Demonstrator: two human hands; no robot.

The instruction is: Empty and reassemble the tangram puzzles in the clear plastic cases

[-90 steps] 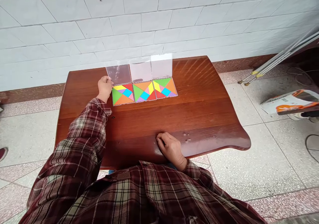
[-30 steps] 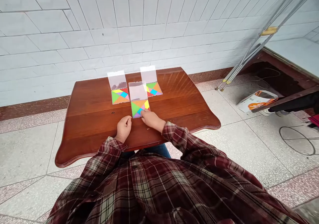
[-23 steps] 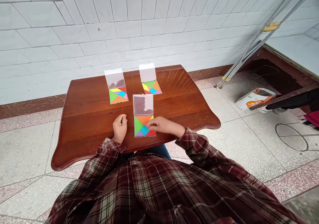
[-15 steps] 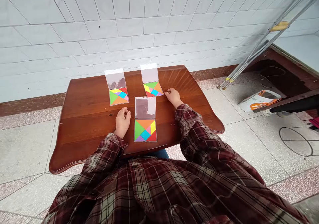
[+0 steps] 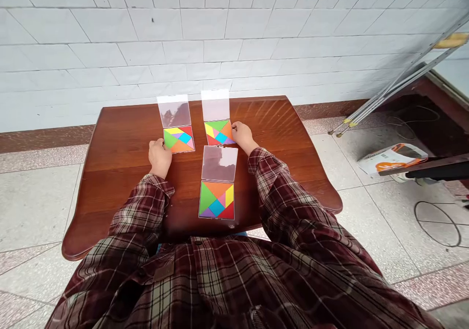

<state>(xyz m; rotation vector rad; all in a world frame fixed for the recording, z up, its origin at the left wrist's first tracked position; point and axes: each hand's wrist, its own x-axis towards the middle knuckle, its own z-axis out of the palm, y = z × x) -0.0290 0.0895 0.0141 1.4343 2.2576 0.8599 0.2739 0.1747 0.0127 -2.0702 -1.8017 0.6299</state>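
Observation:
Three tangram cases with raised clear lids lie on the brown wooden table, each filled with bright coloured pieces. My left hand (image 5: 160, 158) has its fingers curled at the left edge of the back left tangram case (image 5: 179, 139). At the right edge of the back right tangram case (image 5: 219, 132), my right hand (image 5: 242, 134) holds its fingers closed together, partly covering the orange piece. The front tangram case (image 5: 217, 200) lies nearer my body, untouched, its lid reaching close to the back right case.
The wooden table (image 5: 120, 173) stands before a white tiled wall (image 5: 146, 51). To the right, metal crutches (image 5: 381, 97) lean over the floor. A white and orange bag (image 5: 392, 158) and a thin black ring (image 5: 437, 224) are on the floor there.
My left hand has moved out and forward to the back left case's edge. My right hand has come left onto the back right case. The two back cases are closer together; the view has shifted.

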